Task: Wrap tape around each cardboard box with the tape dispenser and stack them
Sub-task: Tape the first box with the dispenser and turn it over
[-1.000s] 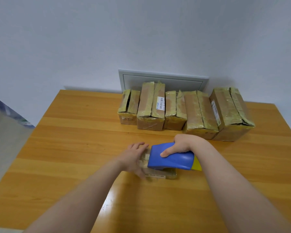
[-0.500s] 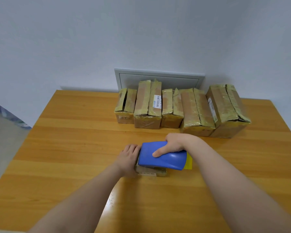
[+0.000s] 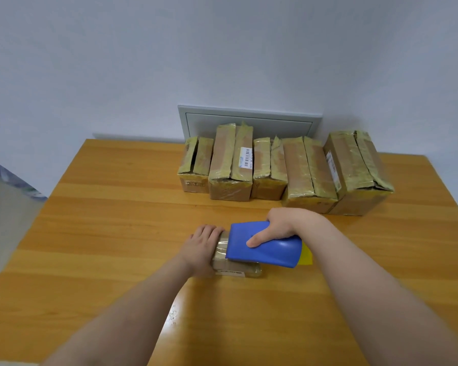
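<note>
Pale bluish-white wall (image 3: 222, 48) rises behind a honey-coloured wooden table (image 3: 117, 233). A blue tape dispenser (image 3: 265, 249), smooth and rounded, with a yellow piece (image 3: 306, 256) showing at its right end, sits toward the near middle of the tabletop. Directly beneath the dispenser lies a small cardboard box (image 3: 222, 262). It is low and flat, brown, glossy with clear tape, and has a thin printed label strip along its near side. Only its left end and near edge show from under the dispenser. The right hand (image 3: 280, 225) grips the dispenser from its far side, thumb laid across the blue top, the other fingers hidden behind the shell. Just left of the dispenser, the left hand (image 3: 201, 247) holds the box's left end, fingers curled over its top edge. Well behind the dispenser, five more cardboard boxes (image 3: 310, 175) stand in a row, side by side. Each has wrinkled yellowish tape running along its top flaps, and the second from the left carries a white barcode label (image 3: 246, 157). Farther behind the dispenser, a grey panel (image 3: 249, 120) is set into the wall.
</note>
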